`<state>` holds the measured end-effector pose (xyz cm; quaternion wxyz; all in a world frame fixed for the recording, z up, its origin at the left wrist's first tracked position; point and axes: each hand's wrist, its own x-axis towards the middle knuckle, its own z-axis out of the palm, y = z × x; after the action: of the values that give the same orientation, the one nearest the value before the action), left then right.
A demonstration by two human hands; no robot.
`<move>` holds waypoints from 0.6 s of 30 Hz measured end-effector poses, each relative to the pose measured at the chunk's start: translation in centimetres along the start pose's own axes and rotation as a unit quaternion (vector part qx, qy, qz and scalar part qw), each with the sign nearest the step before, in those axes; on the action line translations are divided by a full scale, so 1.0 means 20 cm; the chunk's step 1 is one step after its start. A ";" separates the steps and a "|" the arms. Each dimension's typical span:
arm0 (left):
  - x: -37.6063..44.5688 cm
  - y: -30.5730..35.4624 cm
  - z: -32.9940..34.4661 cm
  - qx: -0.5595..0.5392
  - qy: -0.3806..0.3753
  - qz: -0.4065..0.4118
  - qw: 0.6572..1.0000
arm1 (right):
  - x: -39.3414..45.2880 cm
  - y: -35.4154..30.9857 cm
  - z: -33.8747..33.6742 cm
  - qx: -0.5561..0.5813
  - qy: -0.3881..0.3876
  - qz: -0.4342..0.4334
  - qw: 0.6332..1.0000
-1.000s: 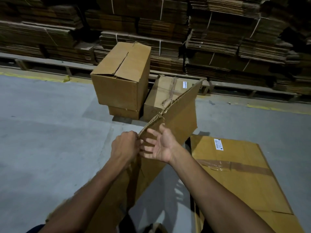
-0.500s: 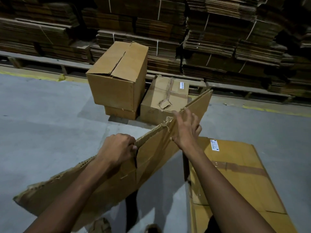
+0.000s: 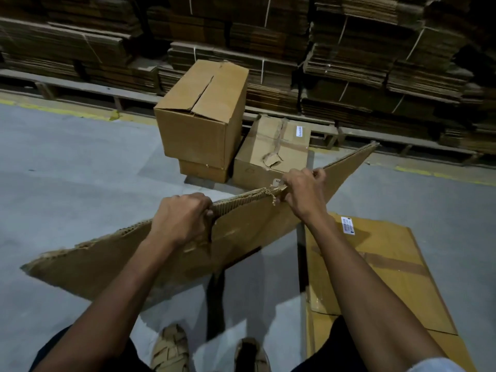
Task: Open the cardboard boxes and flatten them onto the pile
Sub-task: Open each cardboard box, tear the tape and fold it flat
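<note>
The flat cardboard sheet [image 3: 249, 232] has swung wider and lower since a moment ago, and it hides part of the small box [image 3: 271, 154] beside the tall box [image 3: 201, 114]. The left hand [image 3: 179, 218] and right hand [image 3: 303, 191] both curl tight round its top edge, above the floor, left of the flat pile [image 3: 389, 264].

Both hands [image 3: 185, 218] [image 3: 304, 193] grip a flattened cardboard sheet [image 3: 249, 232].
</note>
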<state>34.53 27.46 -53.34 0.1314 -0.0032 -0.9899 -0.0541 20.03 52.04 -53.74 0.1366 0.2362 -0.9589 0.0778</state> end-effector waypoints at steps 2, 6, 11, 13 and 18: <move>-0.03 -0.01 -0.07 0.020 0.040 -0.007 0.999 | 0.00 -0.05 -0.07 0.016 0.040 -0.014 0.999; -0.13 -0.01 -0.16 0.021 0.156 -0.074 0.985 | -0.06 -0.16 -0.26 0.046 0.155 -0.047 0.986; -0.21 0.10 -0.17 -0.058 0.235 -0.240 0.940 | -0.22 -0.22 -0.47 0.029 0.188 -0.063 0.980; -0.23 0.19 -0.22 -0.082 0.218 -0.252 0.939 | -0.31 -0.21 -0.52 0.032 0.188 -0.043 0.981; -0.29 0.48 -0.37 -0.127 0.175 -0.201 0.955 | -0.63 -0.05 -0.61 0.016 0.188 0.048 0.981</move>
<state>42.31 36.16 -46.74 0.2872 0.1891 -0.9164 -0.2048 34.11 59.19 -45.76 0.3070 0.1730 -0.9249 0.1425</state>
